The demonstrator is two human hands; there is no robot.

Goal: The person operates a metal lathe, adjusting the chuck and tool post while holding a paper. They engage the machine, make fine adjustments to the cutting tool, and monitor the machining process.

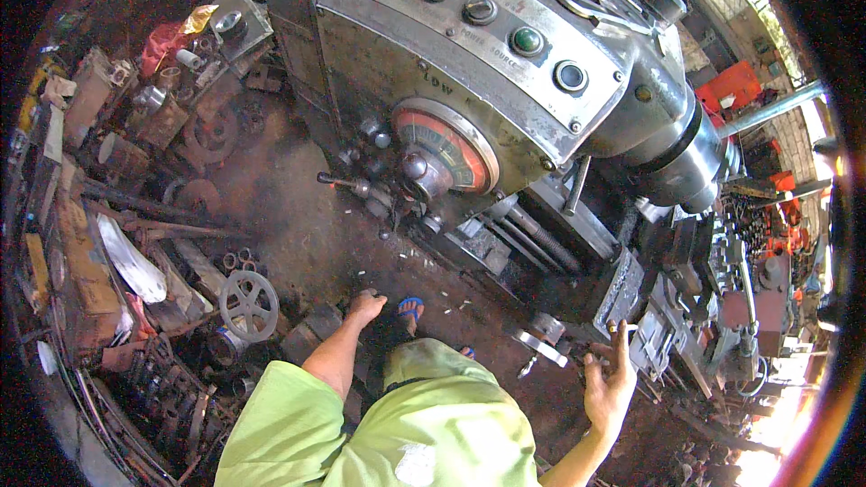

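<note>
A large grey metal lathe [361, 63] fills the upper middle. On its sloping front are a row of knobs and buttons and a round dial [465, 149] with a red ring. My right hand [609, 388] is raised beside the lathe's carriage [618, 293], index finger stretched out and the other fingers partly bent and apart. Whether its fingertip touches the carriage I cannot tell. A handwheel with a crank handle [541, 340] sits left of that hand. Low at my left side, my left hand [366, 307] has its fingers curled in; anything inside them is hidden.
Metal scrap, rings and a spoked wheel [249, 306] crowd the floor on the left. The lathe's chuck [677, 158] and long screw [541, 230] lie at the right. Small pale bits dot the dark floor [311, 234] by my blue sandal [410, 307].
</note>
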